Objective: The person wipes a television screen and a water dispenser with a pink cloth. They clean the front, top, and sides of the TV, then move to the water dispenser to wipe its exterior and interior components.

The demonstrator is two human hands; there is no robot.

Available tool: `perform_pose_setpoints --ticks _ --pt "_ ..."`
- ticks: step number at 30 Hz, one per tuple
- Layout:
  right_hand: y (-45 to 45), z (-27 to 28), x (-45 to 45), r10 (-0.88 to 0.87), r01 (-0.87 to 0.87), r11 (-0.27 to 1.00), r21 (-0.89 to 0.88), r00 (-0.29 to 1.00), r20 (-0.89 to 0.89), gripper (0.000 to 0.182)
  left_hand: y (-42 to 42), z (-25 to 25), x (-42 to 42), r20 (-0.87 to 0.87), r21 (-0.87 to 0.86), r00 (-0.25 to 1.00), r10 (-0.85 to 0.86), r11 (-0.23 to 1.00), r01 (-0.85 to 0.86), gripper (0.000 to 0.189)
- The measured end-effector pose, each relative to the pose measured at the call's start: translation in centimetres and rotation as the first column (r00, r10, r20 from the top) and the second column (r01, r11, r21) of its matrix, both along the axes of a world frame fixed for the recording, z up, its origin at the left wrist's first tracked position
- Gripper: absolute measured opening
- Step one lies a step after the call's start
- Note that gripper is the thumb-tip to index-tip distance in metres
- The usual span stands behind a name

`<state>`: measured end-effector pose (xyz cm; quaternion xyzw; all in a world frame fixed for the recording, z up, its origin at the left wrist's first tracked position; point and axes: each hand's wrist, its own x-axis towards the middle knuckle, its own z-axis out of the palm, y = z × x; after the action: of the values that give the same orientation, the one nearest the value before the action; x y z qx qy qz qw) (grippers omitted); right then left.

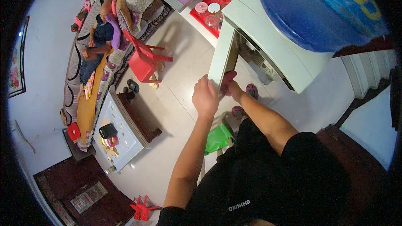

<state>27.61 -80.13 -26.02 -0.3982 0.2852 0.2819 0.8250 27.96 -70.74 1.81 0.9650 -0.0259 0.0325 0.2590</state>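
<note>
A white cabinet, apparently a water dispenser (267, 44), stands before me with a large blue water bottle (301, 15) on top. Its door (220, 58) is swung outward, and part of the interior shows behind it. My left hand (205, 96) grips the outer edge of that door near its lower end in the picture. On the door's inner side, my right hand (234, 89) holds a dark red cloth (230, 76) against or close to the panel. The door edge hides some of the cloth.
A red tray (196, 9) with glasses and lidded cups sits beside the cabinet. Near my legs is a green stool (218, 139). A red chair (143, 61), a low table (117, 131) and a person seated on a sofa (102, 31) are to the left. Stairs (361, 75) rise at right.
</note>
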Motion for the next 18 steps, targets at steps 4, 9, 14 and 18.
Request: perform_pose_setpoints --ticks 4,9,14,18 --pt "0.0 6.0 -0.2 0.059 -0.065 0.984 -0.167 0.997 -0.043 0.023 0.2 -1.0 0.0 0.049 0.002 0.999 -0.022 1.0 0.022 0.031" --pt "-2.3 17.7 -1.4 0.137 -0.119 0.972 -0.201 0.987 0.081 0.025 0.2 -1.1 0.1 0.06 0.007 0.998 -0.018 1.0 0.017 0.031" --pt "-2.5 21.4 -2.7 0.111 -0.052 0.959 -0.28 0.974 0.199 0.024 0.0 -1.3 0.1 0.006 -0.018 1.0 0.006 1.0 -0.006 0.032" --pt "-1.1 15.4 -2.5 0.124 -0.029 0.896 -0.443 0.974 0.189 0.021 -0.2 -1.3 -0.1 0.017 -0.04 1.0 -0.012 0.999 0.013 0.032"
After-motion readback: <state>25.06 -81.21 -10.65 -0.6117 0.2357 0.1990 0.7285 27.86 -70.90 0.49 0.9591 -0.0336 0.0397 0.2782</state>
